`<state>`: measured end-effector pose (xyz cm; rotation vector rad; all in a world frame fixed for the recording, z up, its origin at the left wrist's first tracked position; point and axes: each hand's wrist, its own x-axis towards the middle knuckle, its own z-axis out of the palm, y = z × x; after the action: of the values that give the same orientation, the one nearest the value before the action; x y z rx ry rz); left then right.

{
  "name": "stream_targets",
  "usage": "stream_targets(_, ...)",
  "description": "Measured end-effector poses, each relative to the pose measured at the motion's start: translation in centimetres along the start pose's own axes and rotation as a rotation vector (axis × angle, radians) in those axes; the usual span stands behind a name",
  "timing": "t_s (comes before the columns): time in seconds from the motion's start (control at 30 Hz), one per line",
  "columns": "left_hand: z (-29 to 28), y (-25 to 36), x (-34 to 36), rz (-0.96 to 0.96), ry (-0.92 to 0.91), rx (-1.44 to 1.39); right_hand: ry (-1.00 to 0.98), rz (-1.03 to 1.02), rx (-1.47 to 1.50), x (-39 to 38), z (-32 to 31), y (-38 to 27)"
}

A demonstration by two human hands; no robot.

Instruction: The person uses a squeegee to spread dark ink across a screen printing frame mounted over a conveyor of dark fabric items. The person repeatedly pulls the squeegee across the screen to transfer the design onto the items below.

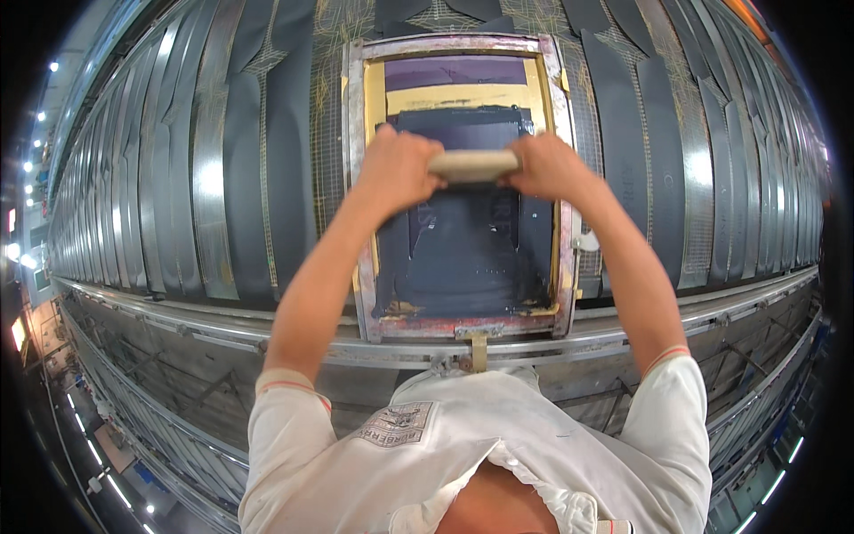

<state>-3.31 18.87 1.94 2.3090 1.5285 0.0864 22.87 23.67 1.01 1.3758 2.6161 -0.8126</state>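
Note:
Both my hands grip a squeegee [476, 165] by its pale wooden handle, held crosswise over a screen-printing frame [358, 227]. My left hand [402, 169] is closed round the handle's left end, my right hand [550, 167] round its right end. Dark ink [458, 262] covers much of the mesh, thick and glossy in places, and smeared at the lower corners. Yellow tape [445, 95] edges the mesh inside the frame, with a purple strip at the far end. The squeegee's blade is hidden beneath the handle.
Dark fabric pieces [289, 133] lie in rows along the long table on both sides of the frame. A metal rail [222, 329] runs along the near edge, and the frame's near end meets it at a small bracket [479, 351]. A metal knob [587, 241] juts from the frame's right side.

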Motion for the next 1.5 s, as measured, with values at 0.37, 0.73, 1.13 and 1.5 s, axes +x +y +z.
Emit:
stream_targets(0.37, -2.6, -5.7, 9.7, -0.126, -0.001, -0.076, 0.038, -0.102, 0.080, 10.3, -5.3, 3.9)
stream_targets(0.73, 4.3, 2.9, -6.5, -0.037, 0.093, -0.141, 0.015, -0.012, 0.109, -5.5, 4.1, -3.2)
stream_targets(1.13, 8.1, 7.6, -15.7, 0.052, 0.224, 0.061, 0.842, 0.661, 0.300, -9.5, 5.4, 5.5)
stream_targets(1.5, 8.3, 11.5, -15.6, 0.014, 0.317, -0.191, 0.758, 0.623, 0.459, -12.5, 0.0, 7.6)
